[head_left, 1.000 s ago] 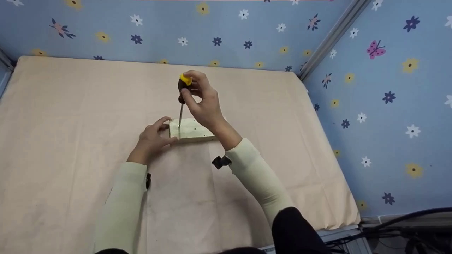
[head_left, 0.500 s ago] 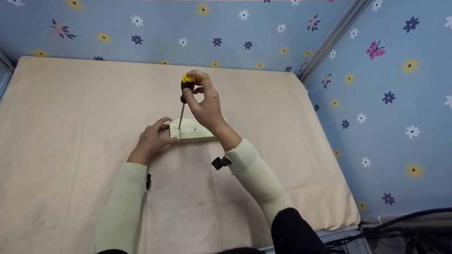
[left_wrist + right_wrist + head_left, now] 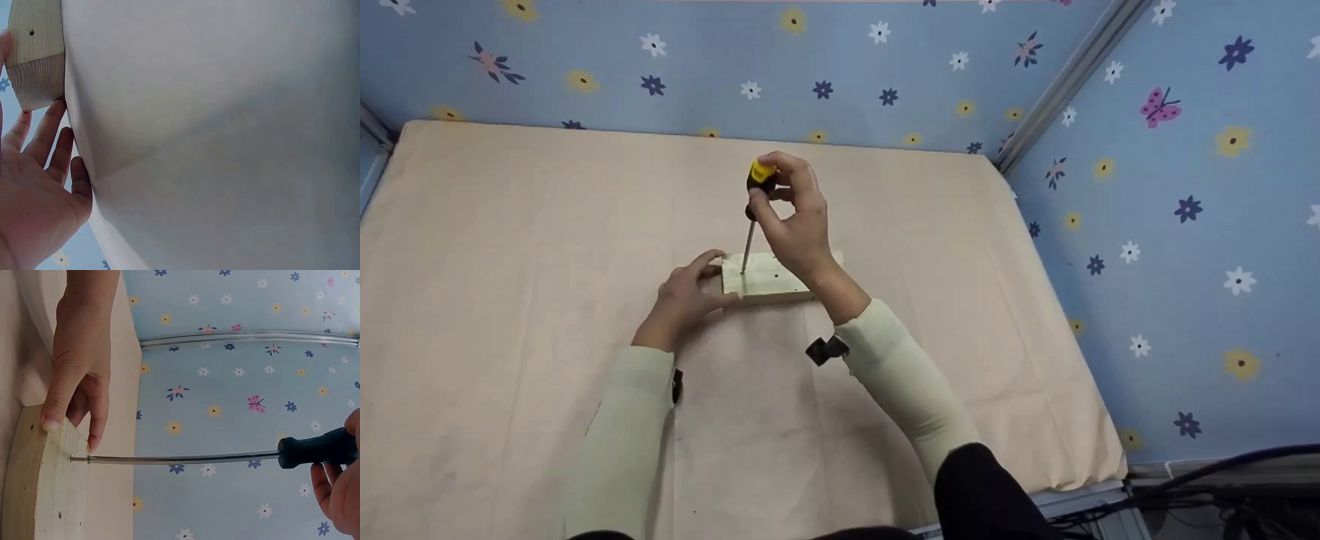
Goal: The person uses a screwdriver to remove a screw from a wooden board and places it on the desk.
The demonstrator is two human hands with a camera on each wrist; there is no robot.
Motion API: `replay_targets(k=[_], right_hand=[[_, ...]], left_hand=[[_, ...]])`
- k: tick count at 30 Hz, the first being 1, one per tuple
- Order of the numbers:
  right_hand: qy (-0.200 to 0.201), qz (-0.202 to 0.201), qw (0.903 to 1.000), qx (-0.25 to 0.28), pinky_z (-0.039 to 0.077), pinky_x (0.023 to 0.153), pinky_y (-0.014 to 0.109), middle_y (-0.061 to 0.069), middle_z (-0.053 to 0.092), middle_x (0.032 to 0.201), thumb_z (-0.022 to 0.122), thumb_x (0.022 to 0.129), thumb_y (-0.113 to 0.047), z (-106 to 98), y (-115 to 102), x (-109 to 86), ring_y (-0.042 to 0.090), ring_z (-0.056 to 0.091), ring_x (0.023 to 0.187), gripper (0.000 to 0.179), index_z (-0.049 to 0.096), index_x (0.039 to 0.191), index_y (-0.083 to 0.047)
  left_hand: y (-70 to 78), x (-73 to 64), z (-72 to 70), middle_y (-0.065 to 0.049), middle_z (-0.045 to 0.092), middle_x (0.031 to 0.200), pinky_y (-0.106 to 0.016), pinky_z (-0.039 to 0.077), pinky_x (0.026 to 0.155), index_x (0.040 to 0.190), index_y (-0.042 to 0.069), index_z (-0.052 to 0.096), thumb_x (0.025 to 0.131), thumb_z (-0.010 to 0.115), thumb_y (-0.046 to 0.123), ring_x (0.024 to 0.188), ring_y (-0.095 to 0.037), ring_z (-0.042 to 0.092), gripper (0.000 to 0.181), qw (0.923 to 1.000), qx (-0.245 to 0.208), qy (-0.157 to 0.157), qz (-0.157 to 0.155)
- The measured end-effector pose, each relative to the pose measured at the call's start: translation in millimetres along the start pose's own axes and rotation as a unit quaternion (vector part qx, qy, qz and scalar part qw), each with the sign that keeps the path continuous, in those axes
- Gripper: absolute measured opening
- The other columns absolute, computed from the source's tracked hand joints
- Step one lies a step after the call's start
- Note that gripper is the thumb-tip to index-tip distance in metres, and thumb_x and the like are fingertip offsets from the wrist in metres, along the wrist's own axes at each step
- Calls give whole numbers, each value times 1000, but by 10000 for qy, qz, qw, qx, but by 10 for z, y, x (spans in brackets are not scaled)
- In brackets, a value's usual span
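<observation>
A pale wooden block [image 3: 761, 283] lies flat on the cloth, with small dark holes in its top face. My left hand [image 3: 682, 296] grips its left end, thumb on the near side and fingers at the far side and end. In my right hand [image 3: 799, 229] is a screwdriver [image 3: 749, 244] with a black and yellow handle, pinched between thumb and fingers and leaning slightly right. The right wrist view shows its tip meeting the head of a thin screw [image 3: 79, 459], part of whose thread stands out of the wood. The block's right end is partly behind my right wrist.
A beige cloth [image 3: 547, 225] covers the table. Blue flowered walls [image 3: 697, 67] rise at its back and right edges, joined by a metal corner rail [image 3: 1065, 82]. Dark cables [image 3: 1207, 469] run beyond the table's right front corner.
The screwdriver's handle has shifted slightly right and turned a little in my right hand, its tip staying on the screw. My left hand and the block hold still.
</observation>
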State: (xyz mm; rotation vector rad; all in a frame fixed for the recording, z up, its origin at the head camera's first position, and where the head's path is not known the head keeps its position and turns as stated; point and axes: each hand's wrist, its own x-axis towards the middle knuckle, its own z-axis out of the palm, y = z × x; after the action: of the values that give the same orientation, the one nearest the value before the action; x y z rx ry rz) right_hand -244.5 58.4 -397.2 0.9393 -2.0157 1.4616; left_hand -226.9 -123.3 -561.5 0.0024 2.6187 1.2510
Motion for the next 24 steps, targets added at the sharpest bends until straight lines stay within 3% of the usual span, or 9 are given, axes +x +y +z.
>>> replay_targets(k=[4,10,17,24], right_hand=[[-44,100,9999,110,53,82,23,18,55,116,54,93,-1,2,-5,10,21,61,98,28,51,121,0],[182,216,9994,194,55,76,24,18,47,110,66,88,-5,8,-13,39,21,59,94,29,56,115,0],[149,280,9995,68,55,78,25,22,55,106,54,87,9,-33,-336,89,27,60,93,23,53,110,7],[79,388,9992,-78,55,75,21,18,47,110,66,87,-3,-1,-74,75,23,58,94,27,53,111,1]], left_hand=[[11,-8,-4,-10,53,143,-66,18,109,144,26,38,81,75,38,137,-39,36,74,10000,4,11,14],[10,-9,-3,-10,54,142,-65,18,110,143,27,38,82,75,37,136,-38,37,72,10000,-11,10,-21],[12,-21,8,-10,54,141,-66,19,109,143,27,39,81,75,36,134,-38,39,73,10000,5,77,14],[16,-22,11,-9,54,142,-65,18,110,144,28,38,81,74,37,135,-36,37,73,10000,-37,54,-26]])
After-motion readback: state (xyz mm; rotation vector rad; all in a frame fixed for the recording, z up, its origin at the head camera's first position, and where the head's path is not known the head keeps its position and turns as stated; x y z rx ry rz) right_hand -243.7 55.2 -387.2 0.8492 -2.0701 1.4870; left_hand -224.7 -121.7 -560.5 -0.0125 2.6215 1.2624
